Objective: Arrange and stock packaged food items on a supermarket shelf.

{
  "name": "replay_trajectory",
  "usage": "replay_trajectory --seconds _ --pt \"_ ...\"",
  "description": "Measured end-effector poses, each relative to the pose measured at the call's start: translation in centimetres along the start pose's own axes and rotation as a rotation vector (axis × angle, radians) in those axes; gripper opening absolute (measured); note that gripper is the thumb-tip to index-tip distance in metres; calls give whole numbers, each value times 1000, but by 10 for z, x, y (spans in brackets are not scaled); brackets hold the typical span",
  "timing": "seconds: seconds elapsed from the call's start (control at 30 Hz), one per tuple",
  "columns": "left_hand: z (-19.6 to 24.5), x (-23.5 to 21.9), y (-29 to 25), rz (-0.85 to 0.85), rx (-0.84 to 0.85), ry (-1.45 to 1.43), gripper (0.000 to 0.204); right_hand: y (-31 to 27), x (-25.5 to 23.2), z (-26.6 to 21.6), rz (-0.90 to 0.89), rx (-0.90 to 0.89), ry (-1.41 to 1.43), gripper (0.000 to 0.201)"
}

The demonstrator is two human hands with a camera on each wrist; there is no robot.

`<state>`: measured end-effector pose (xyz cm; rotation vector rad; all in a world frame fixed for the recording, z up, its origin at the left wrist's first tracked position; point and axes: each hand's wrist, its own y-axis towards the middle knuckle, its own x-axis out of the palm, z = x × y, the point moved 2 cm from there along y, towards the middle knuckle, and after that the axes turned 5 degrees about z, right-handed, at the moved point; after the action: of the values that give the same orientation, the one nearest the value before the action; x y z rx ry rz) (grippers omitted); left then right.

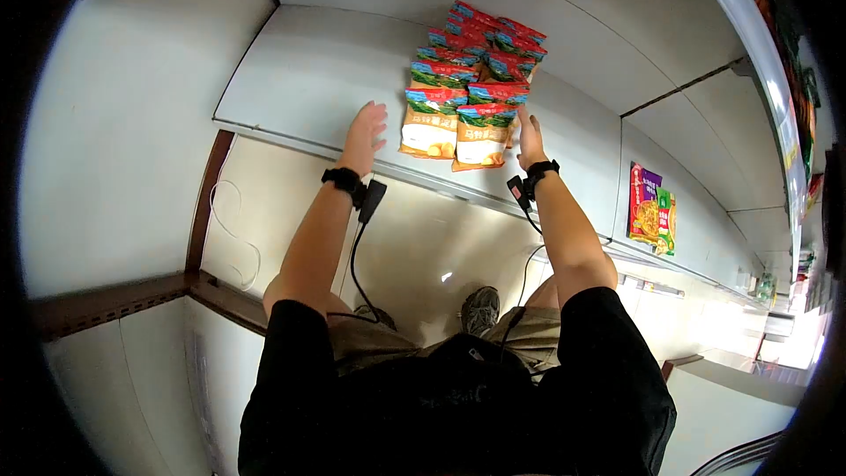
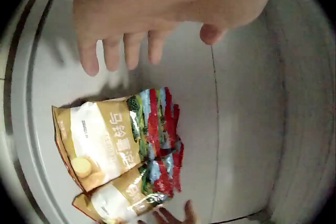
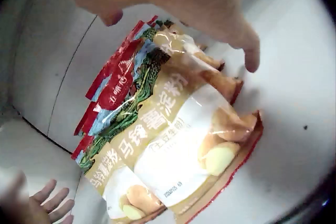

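Two rows of potato starch bags (image 1: pixel 483 137) stand one behind another on a white shelf (image 1: pixel 300 79). The bags have red tops, a green landscape band and a tan and white lower part. To the left of the rows, my left hand (image 1: pixel 363 138) is held apart from the bags, fingers extended, nothing in it. My right hand (image 1: pixel 531 138) is at the right side of the right-hand row, fingers straight along the bags. In the right wrist view, the front bag (image 3: pixel 189 145) leans back slightly, and my right hand (image 3: pixel 173 3) reaches over its row.
Farther right on the shelf lie a purple and red packet (image 1: pixel 645 203) and a green packet (image 1: pixel 666 220). A white side panel (image 1: pixel 150 79) closes off the left. The shelf's front edge (image 1: pixel 414 178) runs below my wrists, and thin cables hang from the wrist cameras.
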<state>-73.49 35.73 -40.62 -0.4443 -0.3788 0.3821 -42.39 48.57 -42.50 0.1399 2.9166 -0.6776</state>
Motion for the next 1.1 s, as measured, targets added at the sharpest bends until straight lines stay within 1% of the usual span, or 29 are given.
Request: replay_trajectory --seconds 0.03,0.07,0.1,0.13,0.17,0.2,0.23,0.27,0.33,0.37,0.4,0.43,0.47,0.5,0.53,0.57,0.6,0.67,0.7,0.73,0.77,0.8,0.83,0.87,0.9,0.93,1.03,1.07,1.1 --pt "2 10 9 -7 2 6 61 6 -4 0 -21 4 69 94" --pt "5 19 18 8 11 21 65 12 -7 1 -15 1 77 94" --pt "6 27 26 23 23 36 70 17 -6 -1 -18 -45 112 94" --pt "7 36 33 17 32 45 70 21 -4 -4 -22 -91 150 94" --pt "4 43 39 38 32 67 72 27 -3 -5 -57 -106 223 90" --pt "1 48 49 59 33 88 74 28 -2 -10 -57 -111 234 90" --pt "-2 49 61 65 2 100 79 30 -1 -15 -89 -115 271 86" --pt "-7 54 71 61 9 109 79 31 0 -19 -120 -118 307 83" --pt "-12 71 73 47 93 -161 77 27 5 -26 -183 2 447 74" --pt "-15 80 73 -135 53 -303 71 48 14 -15 -394 21 556 72" --pt "-16 87 75 -133 52 -299 71 53 21 -13 -605 43 660 71" --pt "-16 94 77 -62 61 -319 67 60 23 -8 -480 49 658 66" --pt "-17 99 79 9 71 -343 64 62 22 -1 -476 54 655 66" --pt "-32 92 103 -133 110 -411 61 53 21 -6 -502 94 662 66" --pt "-41 88 118 -134 111 -410 61 48 21 -11 -529 136 669 66" --pt "-47 85 128 -123 123 -412 60 60 23 -2 -509 85 670 67" --pt "-48 82 132 -109 135 -413 59 72 27 8 -512 85 672 67" --pt "-45 82 128 -85 127 -372 58 90 27 20 -410 -8 547 75" --pt "-42 83 126 -66 117 -332 57 90 25 21 -417 -9 549 75" --pt "-46 83 136 -64 130 -329 57 88 22 19 -329 -52 410 79" --pt "-55 78 155 -36 174 -198 58 85 19 14 -245 -95 274 83" --pt "-38 80 141 -20 143 -154 61 78 8 3 -328 -79 269 89" --pt "-21 81 127 -5 112 -110 64 44 -5 -30 -337 -162 111 86" --pt "30 112 63 292 -61 -53 70 10 -20 -65 -343 -257 -42 83" --pt "58 115 42 310 -41 -50 70 12 -38 -69 -403 -379 -215 82" --pt "85 118 24 279 36 -4 69 9 -53 -77 -454 -509 -390 80" --pt "149 129 -19 157 253 117 66 -98 -110 -155 -645 -602 -453 55" --pt "165 133 -38 83 290 158 56 -125 -128 -179 -689 -658 -482 48" --pt "183 142 -71 106 337 168 41 -152 -148 -200 -648 -736 -502 41"
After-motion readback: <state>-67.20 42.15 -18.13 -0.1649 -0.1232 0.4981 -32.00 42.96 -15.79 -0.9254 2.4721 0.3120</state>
